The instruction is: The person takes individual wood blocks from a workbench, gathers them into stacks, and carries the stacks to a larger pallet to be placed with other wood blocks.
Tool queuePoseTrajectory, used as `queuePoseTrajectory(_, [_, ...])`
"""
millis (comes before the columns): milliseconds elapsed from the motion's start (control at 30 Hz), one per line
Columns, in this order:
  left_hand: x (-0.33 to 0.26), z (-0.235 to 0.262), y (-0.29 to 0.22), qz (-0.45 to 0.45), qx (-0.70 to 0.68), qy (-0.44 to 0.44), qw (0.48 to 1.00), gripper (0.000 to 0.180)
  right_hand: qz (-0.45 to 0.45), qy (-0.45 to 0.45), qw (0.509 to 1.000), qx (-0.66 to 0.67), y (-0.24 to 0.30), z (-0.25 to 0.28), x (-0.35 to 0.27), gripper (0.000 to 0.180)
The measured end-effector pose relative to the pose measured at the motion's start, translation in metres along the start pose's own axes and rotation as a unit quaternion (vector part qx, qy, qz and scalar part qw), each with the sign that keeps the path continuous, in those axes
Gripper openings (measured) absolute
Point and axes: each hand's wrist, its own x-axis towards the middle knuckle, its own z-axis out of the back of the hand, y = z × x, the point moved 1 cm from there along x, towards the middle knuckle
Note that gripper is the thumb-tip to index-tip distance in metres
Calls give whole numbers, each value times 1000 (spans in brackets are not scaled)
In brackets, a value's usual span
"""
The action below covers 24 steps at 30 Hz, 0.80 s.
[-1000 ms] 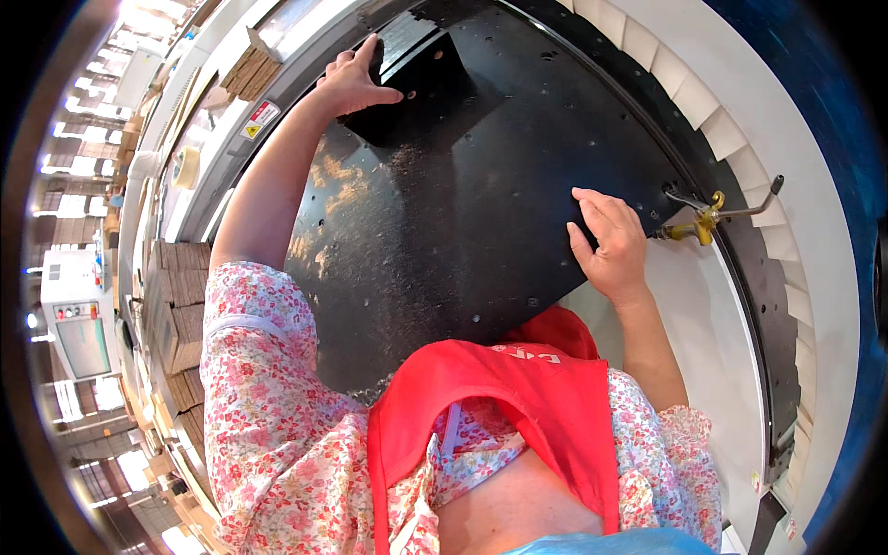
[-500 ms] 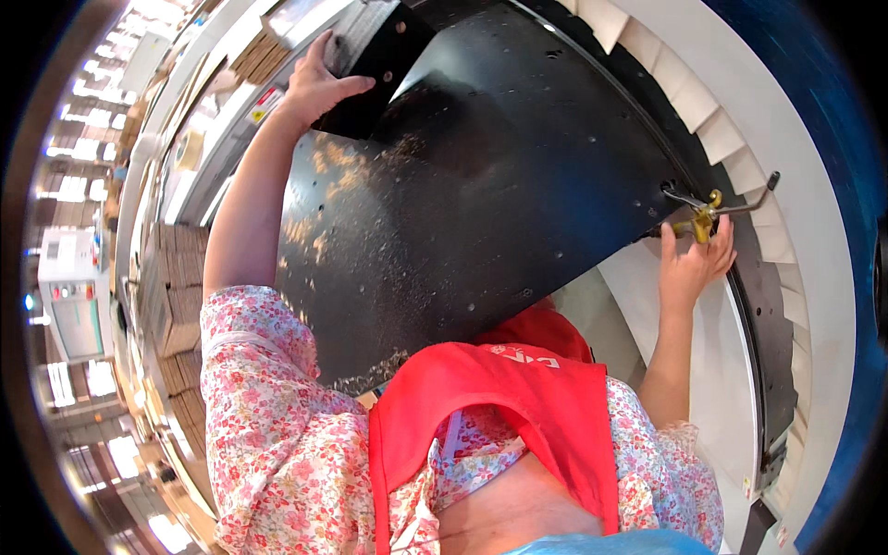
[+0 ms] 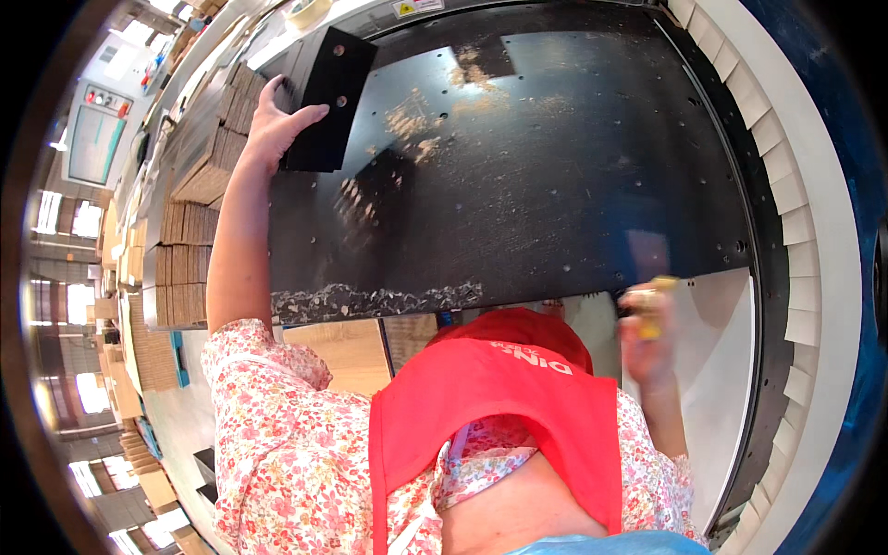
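Observation:
My left hand (image 3: pixel 277 128) is at the far left of a black metal tabletop (image 3: pixel 546 176). Its fingers and thumb grip a tall black block (image 3: pixel 338 102) with round holes in its face. The thumb presses that face and the other fingers reach round the back edge. My right hand (image 3: pixel 647 347), blurred by motion, is near the tabletop's front right edge. It is closed on a yellow tool (image 3: pixel 653 326), too smeared for its kind to show.
Brown debris (image 3: pixel 412 116) lies on the tabletop, and its front edge (image 3: pixel 379 301) is worn. Cardboard stacks (image 3: pixel 185 250) stand at left. Pale folded bellows (image 3: pixel 782 166) curve along the right. A white panel (image 3: pixel 712 333) is below the right corner. A control screen (image 3: pixel 97 143) stands far left.
My right hand has come off the tabletop's right corner, leftward and nearer to me, with the yellow tool in it. My left hand keeps its hold on the block. The whole view has turned.

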Motion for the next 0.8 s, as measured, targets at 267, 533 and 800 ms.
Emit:
queuePoseTrajectory(267, [-15, 28, 61, 47, 57, -28, 997, 107, -51, 436, 875, -203, 78, -68, 28, 29])
queuePoseTrajectory(533, [-8, -10, 57, 5, 99, 32, 995, 106, -355, 216, 817, -400, 26, 21, 8, 26])
queuePoseTrajectory(800, [11, -97, -48, -105, 125, 139, 977, 107, -403, 62, 827, -386, 1, 78, 16, 33])
